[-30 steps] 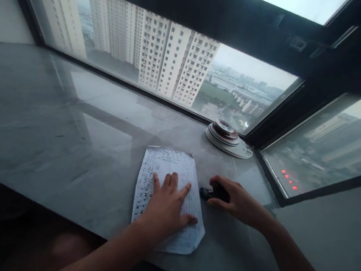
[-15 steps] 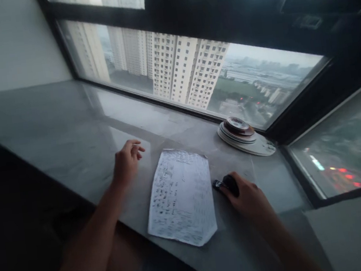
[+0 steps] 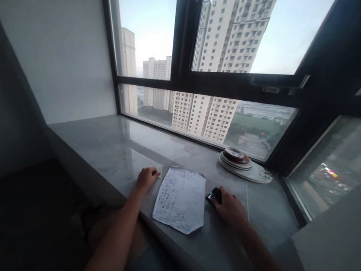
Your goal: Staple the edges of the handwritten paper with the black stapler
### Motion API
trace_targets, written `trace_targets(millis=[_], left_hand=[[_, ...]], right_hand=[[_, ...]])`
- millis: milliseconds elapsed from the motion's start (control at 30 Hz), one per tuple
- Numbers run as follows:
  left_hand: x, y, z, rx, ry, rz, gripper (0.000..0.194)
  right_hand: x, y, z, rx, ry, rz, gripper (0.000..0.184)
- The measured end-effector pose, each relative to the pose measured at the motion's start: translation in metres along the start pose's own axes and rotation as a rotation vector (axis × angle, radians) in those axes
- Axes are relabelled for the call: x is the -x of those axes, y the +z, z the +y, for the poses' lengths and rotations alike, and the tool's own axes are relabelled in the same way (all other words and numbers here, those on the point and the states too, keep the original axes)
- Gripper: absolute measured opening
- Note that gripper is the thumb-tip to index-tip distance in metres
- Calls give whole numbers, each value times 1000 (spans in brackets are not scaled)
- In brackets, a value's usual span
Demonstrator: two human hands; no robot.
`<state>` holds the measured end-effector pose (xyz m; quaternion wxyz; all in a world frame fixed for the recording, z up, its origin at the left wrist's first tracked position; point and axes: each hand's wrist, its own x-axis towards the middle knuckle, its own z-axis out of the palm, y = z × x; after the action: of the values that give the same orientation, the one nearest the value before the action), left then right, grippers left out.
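A sheet of paper covered in handwriting [image 3: 180, 198] lies flat on the grey marble sill [image 3: 110, 148]. My left hand [image 3: 146, 177] rests on the sill just left of the sheet, its fingers curled under with nothing visible in them. My right hand [image 3: 230, 208] sits to the right of the sheet, closed over a small black object [image 3: 214, 196] that pokes out toward the paper.
A stack of round plates with a brown-rimmed dish on top [image 3: 240, 161] stands at the back right by the window frame [image 3: 193, 79]. A white wall closes the sill's left end. The sill's front edge drops to a dark area and my legs.
My left hand lifted off the paper and moved left onto the bare sill, curling its fingers. The view tilted up toward the window. My right hand stayed on the black object.
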<state>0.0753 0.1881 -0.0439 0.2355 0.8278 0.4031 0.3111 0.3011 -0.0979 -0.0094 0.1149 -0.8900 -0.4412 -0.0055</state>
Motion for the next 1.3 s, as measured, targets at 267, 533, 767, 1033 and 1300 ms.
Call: trace_targets(millis=[267, 533, 767, 1033, 1300], left_hand=[[16, -10, 8, -100, 35, -41, 13], [26, -12, 24, -48, 155, -35, 11], [53, 10, 49, -92, 153, -205, 7], [67, 12, 87, -253, -161, -143, 52], [65, 13, 103, -195, -268, -254, 30]], right_hand=[[4, -5, 0, -80, -72, 32, 25], [5, -5, -4, -69, -18, 120, 21], [12, -12, -26, -97, -42, 268, 28], [-2, 3, -69, -132, -231, 129, 18], [-37, 20, -96, -243, -210, 26, 15]])
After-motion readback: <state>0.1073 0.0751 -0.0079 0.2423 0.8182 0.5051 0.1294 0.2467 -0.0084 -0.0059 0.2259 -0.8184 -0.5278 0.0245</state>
